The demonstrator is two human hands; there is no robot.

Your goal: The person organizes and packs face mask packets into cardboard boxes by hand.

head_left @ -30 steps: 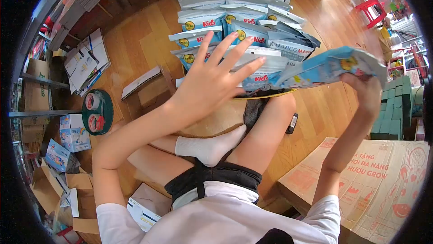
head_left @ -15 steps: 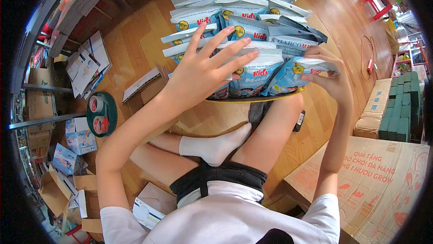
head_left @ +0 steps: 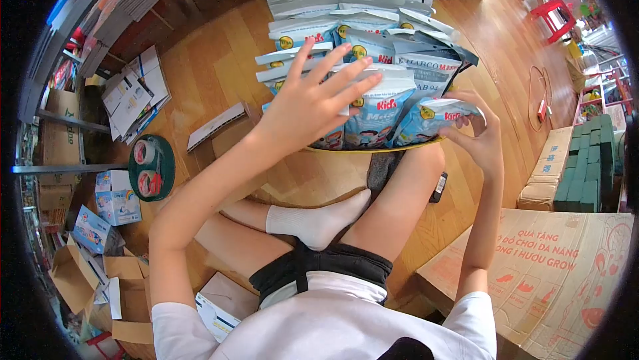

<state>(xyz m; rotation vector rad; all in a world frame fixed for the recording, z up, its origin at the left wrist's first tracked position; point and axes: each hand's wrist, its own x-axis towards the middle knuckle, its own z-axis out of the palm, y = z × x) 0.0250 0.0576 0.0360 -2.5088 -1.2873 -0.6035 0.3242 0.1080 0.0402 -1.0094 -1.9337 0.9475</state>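
Observation:
Several rows of blue and silver mask packs stand packed in a container whose yellow rim (head_left: 373, 150) shows at the near side. My left hand (head_left: 313, 104) lies with spread fingers over the front packs at the left, its fingertips near a Kids pack (head_left: 376, 110). At the front right corner, my right hand (head_left: 476, 135) pinches the right end of another Kids pack (head_left: 421, 124) between thumb and fingers. Behind it stands a silver Habco Mask pack (head_left: 426, 66).
A large printed carton (head_left: 532, 273) lies at the right, below green blocks (head_left: 586, 160). Tape rolls sit in a green tray (head_left: 166, 172) at the left, near opened boxes (head_left: 130, 293). A red stool (head_left: 556, 19) stands at the back right.
The front right Kids pack and my right hand are slightly lower, and the pack leans over more. My left hand has shifted little and stays spread. The view has shifted slightly.

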